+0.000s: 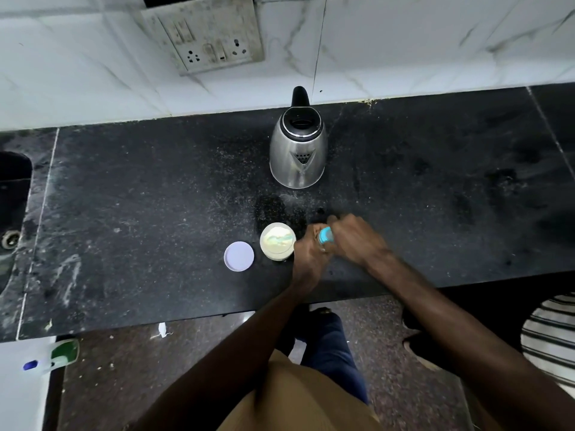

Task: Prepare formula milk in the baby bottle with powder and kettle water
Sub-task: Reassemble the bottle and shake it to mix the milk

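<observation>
On the black counter (155, 197) my left hand (309, 256) wraps the body of the baby bottle (325, 239), mostly hidden between both hands. My right hand (357, 241) closes on the bottle's blue cap ring from the right. Just left of my hands stands an open jar of pale formula powder (277, 241). The jar's white lid (239, 256) lies flat on the counter beside it. A steel kettle (298, 150) with a black lid and handle stands farther back, its spout facing me.
A sink (12, 197) is set in the counter at the far left. A wall socket panel (208, 32) hangs above the kettle on white tiles. Another person in striped clothing (550, 337) stands at the right edge. The counter's front edge runs just below my wrists.
</observation>
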